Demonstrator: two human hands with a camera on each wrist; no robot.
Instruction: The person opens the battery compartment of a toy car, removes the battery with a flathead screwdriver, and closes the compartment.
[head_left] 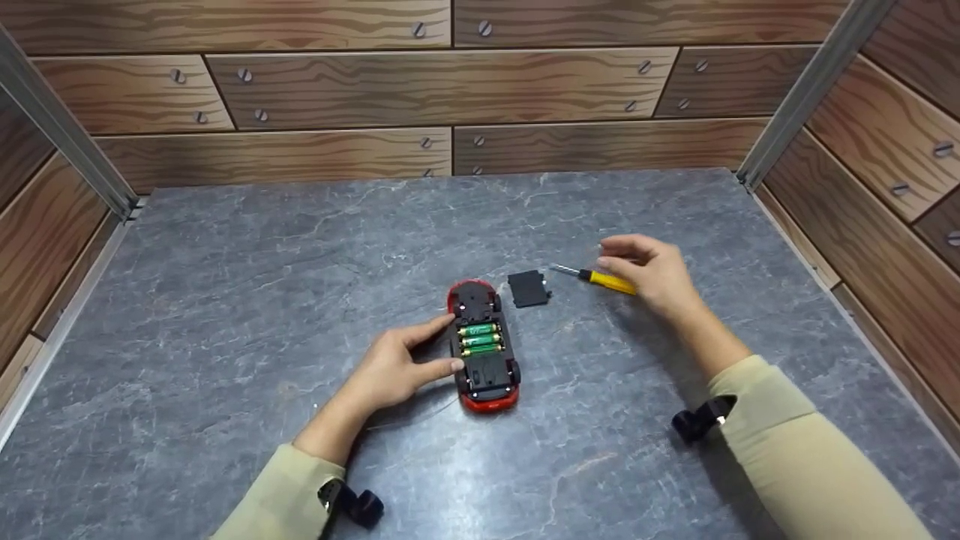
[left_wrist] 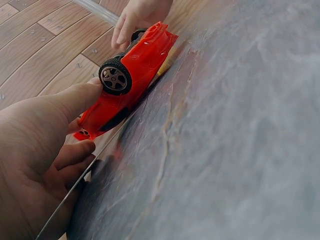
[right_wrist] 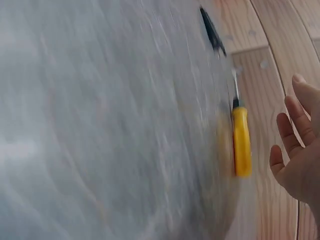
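We seem between loading and closing, batteries [head_left: 480,340] seated; the car [head_left: 486,370] lies upside-down on the counter [head_left: 300,247], our left hand [head_left: 388,371] spread against its side; our right hand [head_left: 654,274], fingers loose and seemingly empty, hovers near the screwdriver [head_left: 611,282]; next probably calls for squaring the cover [head_left: 529,289] on.

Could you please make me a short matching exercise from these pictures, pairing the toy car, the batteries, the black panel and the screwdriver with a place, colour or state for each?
Things
1. toy car
2. batteries
3. black panel
4. screwdriver

Descriptions
A. green, three side by side
B. yellow at the handle
C. between the two larger objects on the table, in the head view
D. underside up, red at both ends

Right pairs
1-D
2-A
3-C
4-B
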